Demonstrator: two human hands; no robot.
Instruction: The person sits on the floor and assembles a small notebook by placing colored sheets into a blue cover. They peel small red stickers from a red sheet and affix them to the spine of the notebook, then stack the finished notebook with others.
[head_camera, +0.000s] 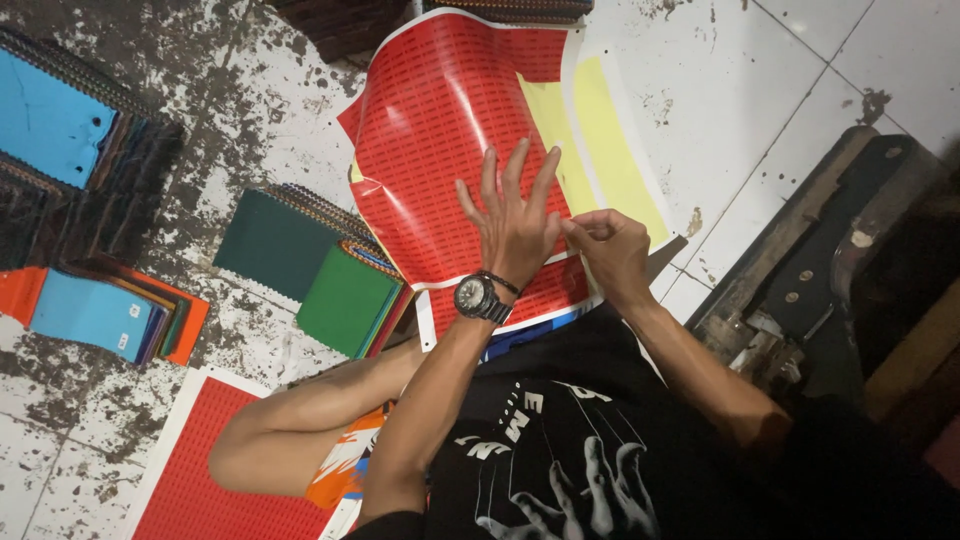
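Observation:
A large red sheet (440, 130) covered in rows of small printed labels lies on the tiled floor, partly peeled and curled off its yellow backing (600, 150). My left hand (515, 225), with a black watch (478, 297) on the wrist, presses flat on the red sheet with its fingers spread. My right hand (610, 250) is right beside it, thumb and fingers pinched together on a small bit of the red sheet at the left hand's edge. What exactly is pinched is too small to tell.
Stacks of fabric swatches lie to the left: bright green (350, 300), dark green (270, 240), and blue with orange (95, 315). Another red sheet (220, 470) lies at bottom left by my bare leg (300, 420). A dark metal machine (840, 250) stands at right.

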